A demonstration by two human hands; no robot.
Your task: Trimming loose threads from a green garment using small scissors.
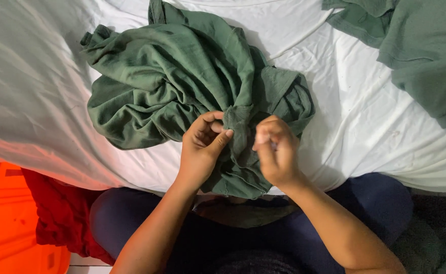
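1. Sitting closest to the camera are the person's legs in dark blue trousers, with a red cloth and an orange plastic container at the lower left.
2. Just beyond, the left hand has its grip clamped on a bunched fold of the crumpled green garment, thumb pressed against fingers.
3. The right hand has its grip pinched together on the same bunched fold, just beside the left.
4. The garment's lower edge hangs over the bed edge toward the lap; most of it lies heaped on the white bedsheet.
5. Farther off, at the upper right, a second green cloth rests on the sheet, well apart.
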